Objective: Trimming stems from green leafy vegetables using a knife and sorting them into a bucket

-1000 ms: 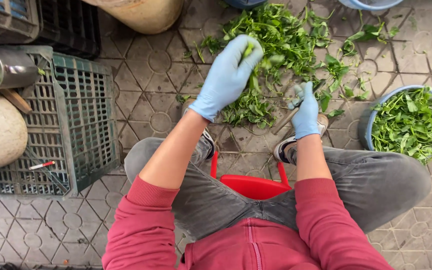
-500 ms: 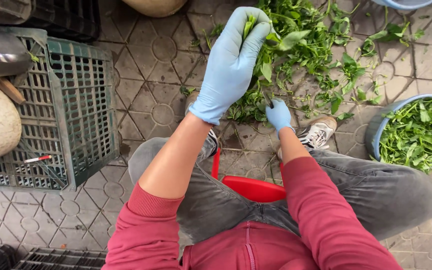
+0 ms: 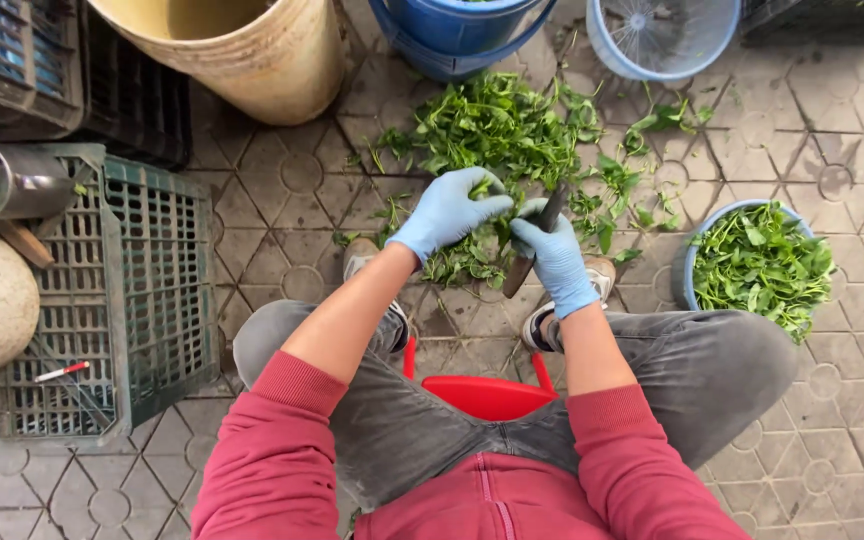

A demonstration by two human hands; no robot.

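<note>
Paved ground [image 3: 282,190] carries a big heap of leafy greens [image 3: 497,135] — largely unsorted, it seems. Left hand [image 3: 449,208] grips a bunch from it; right hand [image 3: 555,256] clasps a knife [image 3: 534,242]. Nearby bowl [image 3: 690,262] — already well filled with trimmed leaves.

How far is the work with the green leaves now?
Done: a blue bowl at the right already holds greens. In hand: the left hand grips a bunch of leaves, and the right hand holds a knife beside it. Left: a pile of greens lies on the paving.
</note>
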